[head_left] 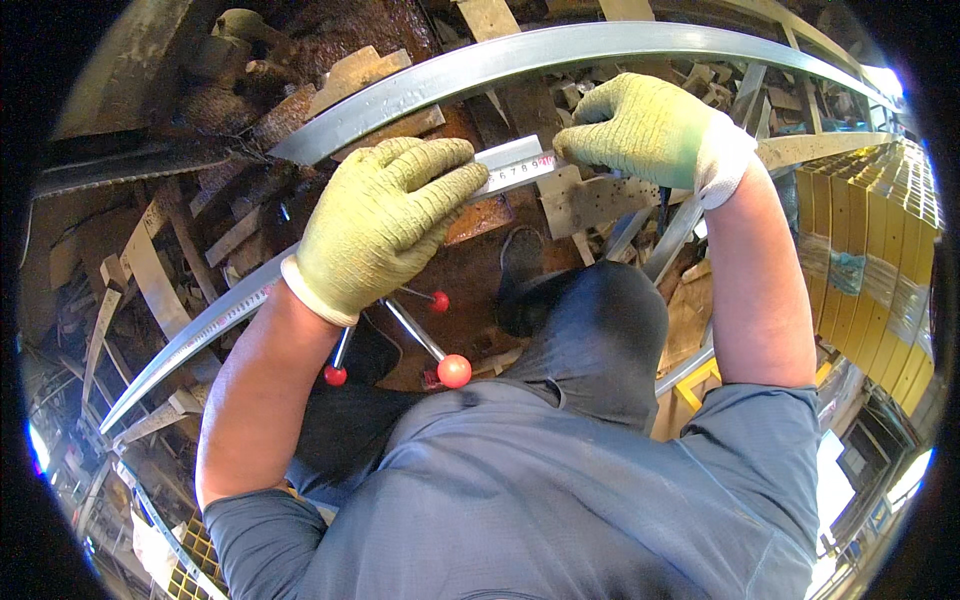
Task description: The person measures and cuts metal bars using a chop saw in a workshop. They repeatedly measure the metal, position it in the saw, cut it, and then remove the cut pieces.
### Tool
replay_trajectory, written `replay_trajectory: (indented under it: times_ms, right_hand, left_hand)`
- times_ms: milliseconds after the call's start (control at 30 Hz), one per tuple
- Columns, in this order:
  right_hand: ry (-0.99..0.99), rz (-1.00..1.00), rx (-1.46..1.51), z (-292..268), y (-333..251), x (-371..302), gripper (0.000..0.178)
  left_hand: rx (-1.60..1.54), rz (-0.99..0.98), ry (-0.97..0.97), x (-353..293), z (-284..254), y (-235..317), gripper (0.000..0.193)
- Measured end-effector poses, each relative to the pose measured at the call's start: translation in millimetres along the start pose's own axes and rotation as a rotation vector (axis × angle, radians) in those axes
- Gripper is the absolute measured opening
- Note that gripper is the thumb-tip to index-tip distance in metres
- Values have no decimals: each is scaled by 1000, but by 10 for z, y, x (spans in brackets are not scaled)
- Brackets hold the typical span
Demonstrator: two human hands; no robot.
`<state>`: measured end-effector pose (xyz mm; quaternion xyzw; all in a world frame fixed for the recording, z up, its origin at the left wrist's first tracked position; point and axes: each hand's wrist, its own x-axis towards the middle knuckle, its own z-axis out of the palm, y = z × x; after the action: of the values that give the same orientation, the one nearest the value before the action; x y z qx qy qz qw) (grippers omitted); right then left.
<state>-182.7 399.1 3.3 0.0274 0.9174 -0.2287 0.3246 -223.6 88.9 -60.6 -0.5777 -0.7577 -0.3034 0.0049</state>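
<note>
A white measuring tape [522, 175] with a printed scale lies along a grey metal bar [508, 152]. My left hand [385, 225], in a yellow-green work glove, is closed over the tape and bar, its fingertips hiding part of the scale. My right hand [645, 130], gloved alike, has its fingers pinched together at the right end of the visible tape. Its palm side is hidden. Beyond my left wrist, a long strip of the scale [235, 308] shows on the bar, which runs to the lower left.
A long curved-looking metal beam [560, 42] crosses beyond my hands. Below my left hand are levers with red ball knobs [454, 371]. Wood and metal scraps [160, 265] litter the floor. Stacked yellow panels [870, 255], partly wrapped in film, stand at right.
</note>
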Motion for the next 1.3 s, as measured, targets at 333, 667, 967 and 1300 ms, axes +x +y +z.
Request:
replay_trajectory:
  times_ms: [333, 667, 967, 1300]
  right_hand:
    - [110, -45, 15, 15, -77, -164, 47]
    - [235, -110, 366, 357, -76, -996, 29]
    - [182, -177, 276, 800, -896, -1853, 24]
    - [236, -253, 365, 1777, -1144, -2402, 33]
  left_hand:
    - [85, -30, 98, -120, -279, 322, 52]
    - [-983, -1144, 784, -2458, -918, 1552, 57]
    - [-1293, -776, 1975, -3888, -1423, 1134, 32]
    - [-1412, -545, 1873, -3105, -1303, 2090, 21]
